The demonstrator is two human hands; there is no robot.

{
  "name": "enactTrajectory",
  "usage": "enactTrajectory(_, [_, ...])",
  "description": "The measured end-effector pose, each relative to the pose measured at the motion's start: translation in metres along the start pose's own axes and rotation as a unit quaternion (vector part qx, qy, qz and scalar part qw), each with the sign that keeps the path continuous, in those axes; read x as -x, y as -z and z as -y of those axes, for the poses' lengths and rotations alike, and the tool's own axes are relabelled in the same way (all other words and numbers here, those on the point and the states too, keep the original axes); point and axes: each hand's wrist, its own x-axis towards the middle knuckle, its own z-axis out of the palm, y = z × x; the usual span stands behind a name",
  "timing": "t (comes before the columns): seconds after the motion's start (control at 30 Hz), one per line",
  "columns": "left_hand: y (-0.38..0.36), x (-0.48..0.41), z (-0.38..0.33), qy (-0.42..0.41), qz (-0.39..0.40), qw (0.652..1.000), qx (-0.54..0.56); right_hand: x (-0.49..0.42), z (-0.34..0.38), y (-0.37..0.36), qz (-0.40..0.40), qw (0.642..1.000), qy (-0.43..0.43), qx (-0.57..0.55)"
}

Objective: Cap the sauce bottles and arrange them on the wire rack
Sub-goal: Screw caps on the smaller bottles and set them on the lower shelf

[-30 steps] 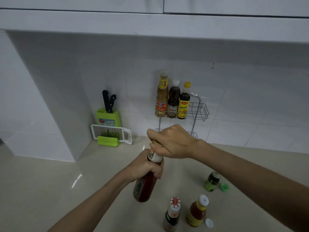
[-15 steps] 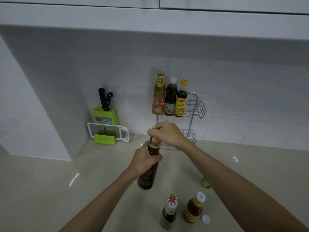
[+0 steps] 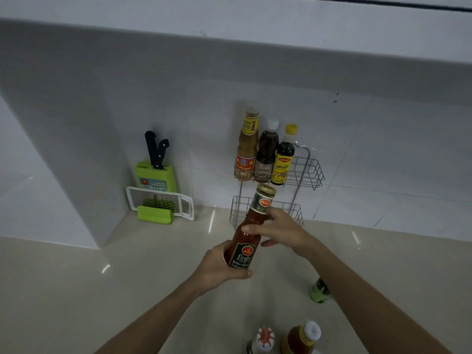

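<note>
A red sauce bottle (image 3: 251, 226) with a gold cap and a dark green label is held up in front of the wire rack (image 3: 310, 172). My left hand (image 3: 219, 267) grips its lower body. My right hand (image 3: 279, 232) wraps its fingers around the bottle's shoulder just below the neck. Three capped bottles (image 3: 265, 152) stand on the rack's upper shelf at its left end. The lower shelf (image 3: 293, 210) sits partly hidden behind the held bottle. On the counter near me stand a red-and-white-capped bottle (image 3: 263, 341), a white-capped orange bottle (image 3: 301, 338) and a small green bottle (image 3: 319, 290).
A green knife block (image 3: 154, 172) with two black knives and a white grater (image 3: 161, 201) sit in the corner to the left of the rack. White cabinets overhang the tiled wall. The beige counter (image 3: 102, 290) stretches left and right.
My right hand left the cap and slid down to the bottle's shoulder. The bottle rose and moved toward the rack, its gold cap now showing.
</note>
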Motion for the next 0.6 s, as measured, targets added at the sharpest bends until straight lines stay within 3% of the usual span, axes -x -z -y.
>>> enactTrajectory(0.1, [0.005, -0.029, 0.002, 0.020, 0.041, 0.998, -0.053, -0.018, -0.025, -0.007, -0.086, 0.995, -0.001, -0.054])
enactTrajectory(0.17, [0.012, -0.050, 0.005, 0.036, 0.062, 0.994, -0.077, -0.032, -0.039, -0.013, -0.161, 0.986, 0.033, -0.016])
enactTrajectory(0.23, [0.021, -0.071, 0.007, 0.056, 0.047, 0.993, -0.096, -0.046, -0.048, -0.022, -0.253, 0.965, 0.067, 0.015])
enactTrajectory(0.33, [0.032, -0.100, 0.008, 0.086, 0.014, 0.993, -0.081, -0.068, -0.053, -0.031, -0.340, 0.935, 0.093, -0.026])
enactTrajectory(0.47, [0.037, -0.134, 0.016, 0.121, 0.033, 0.990, -0.059, -0.109, -0.059, -0.035, -0.351, 0.930, 0.105, -0.018])
enactTrajectory(0.6, [0.033, -0.159, 0.021, 0.143, 0.055, 0.988, -0.030, -0.139, -0.067, -0.033, -0.314, 0.948, 0.049, 0.022])
